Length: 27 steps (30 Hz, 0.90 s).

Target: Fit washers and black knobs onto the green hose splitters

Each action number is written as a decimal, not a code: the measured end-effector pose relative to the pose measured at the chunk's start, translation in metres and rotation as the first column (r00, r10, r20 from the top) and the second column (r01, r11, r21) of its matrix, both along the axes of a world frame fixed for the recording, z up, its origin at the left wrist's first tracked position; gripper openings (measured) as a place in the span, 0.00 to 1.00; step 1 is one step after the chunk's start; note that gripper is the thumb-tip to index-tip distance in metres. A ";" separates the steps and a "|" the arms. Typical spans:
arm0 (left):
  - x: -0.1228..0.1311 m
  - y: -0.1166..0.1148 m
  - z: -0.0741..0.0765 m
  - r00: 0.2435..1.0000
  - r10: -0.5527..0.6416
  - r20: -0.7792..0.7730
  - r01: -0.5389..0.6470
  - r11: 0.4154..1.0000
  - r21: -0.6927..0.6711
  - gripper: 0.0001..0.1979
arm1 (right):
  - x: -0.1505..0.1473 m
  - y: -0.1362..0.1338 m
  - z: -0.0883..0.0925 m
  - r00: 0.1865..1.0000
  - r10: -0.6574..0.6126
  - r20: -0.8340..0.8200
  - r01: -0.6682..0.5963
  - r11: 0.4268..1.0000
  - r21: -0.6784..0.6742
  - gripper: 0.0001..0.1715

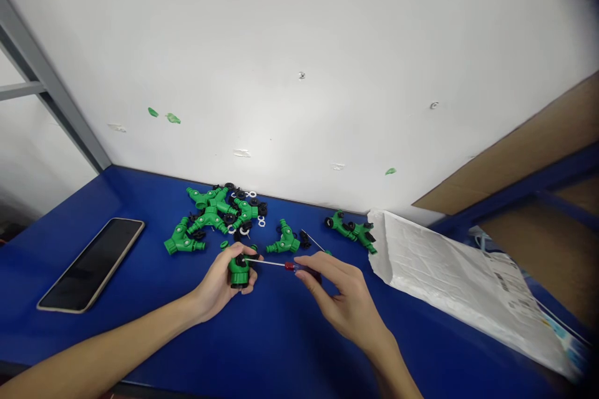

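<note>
My left hand (218, 280) is closed around a green hose splitter (239, 274) with black fittings, held just above the blue table. In my right hand (344, 296) is a screwdriver (291, 266) with a red and dark handle, gripped between thumb and fingers. Its thin shaft points left, and the tip meets a black part on the splitter's upper side. Just beyond my hands lies another green splitter (283, 239), with small black parts (305, 239) and a second thin metal shaft (313, 240) to its right.
A pile of green splitters (210, 218) lies at the back left among black parts and white rings (261, 221). Two more splitters (353, 230) lie beside a white plastic mailer (458, 274) on the right. A phone (93, 265) lies left. The white wall (290, 118) closes the back.
</note>
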<state>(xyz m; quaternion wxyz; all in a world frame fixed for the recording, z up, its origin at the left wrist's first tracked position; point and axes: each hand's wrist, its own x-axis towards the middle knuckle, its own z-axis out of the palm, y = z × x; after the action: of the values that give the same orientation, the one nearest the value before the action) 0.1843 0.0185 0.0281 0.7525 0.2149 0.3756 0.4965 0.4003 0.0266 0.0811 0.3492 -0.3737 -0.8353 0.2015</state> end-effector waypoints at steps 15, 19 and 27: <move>-0.001 0.003 0.003 1.000 0.008 -0.014 -0.008 1.000 -0.014 0.11 | 0.000 0.003 0.003 1.000 0.022 0.008 -0.022 1.000 0.001 0.09; -0.001 0.003 0.002 1.000 0.003 -0.020 -0.004 1.000 -0.018 0.12 | -0.001 0.003 0.003 1.000 0.025 -0.003 -0.025 1.000 -0.001 0.09; -0.001 0.003 -0.004 0.998 0.003 -0.062 -0.001 0.999 0.039 0.11 | -0.003 0.004 0.010 0.998 0.041 0.038 -0.042 0.999 0.010 0.10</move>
<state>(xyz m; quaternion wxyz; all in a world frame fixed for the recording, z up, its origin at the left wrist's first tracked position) 0.1830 0.0215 0.0244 0.7356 0.2445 0.3895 0.4973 0.3972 0.0307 0.0915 0.3311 -0.3581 -0.8504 0.1972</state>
